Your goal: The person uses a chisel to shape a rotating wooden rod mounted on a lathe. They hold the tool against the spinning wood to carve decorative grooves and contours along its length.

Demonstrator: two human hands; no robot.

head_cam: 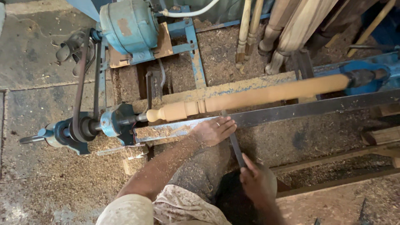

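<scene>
The chisel point(236, 143) runs from the right hand point(258, 183), low at about five o'clock, up toward the wooden spindle point(258, 96) that lies across the lathe from nine o'clock to three. It looks a stiff, narrow steel bar, fairly heavy for its size and not fragile; I judge it best held as it is, far back with one hand and steadied near the tip with the other. The right-hand fingers are clenched around its rear end. The left hand point(213, 131) lies flat with released fingers on the steel rest bar point(316, 109), touching the chisel's side. The spindle seems hard, light wood, partly shaped with beads at its left end.

I count one chisel, one spindle on the lathe, one blue motor point(129, 25) at eleven o'clock, one belt point(79, 87), and about four turned posts point(287, 29) leaning at one o'clock. Sawdust point(50, 183) covers the floor.
</scene>
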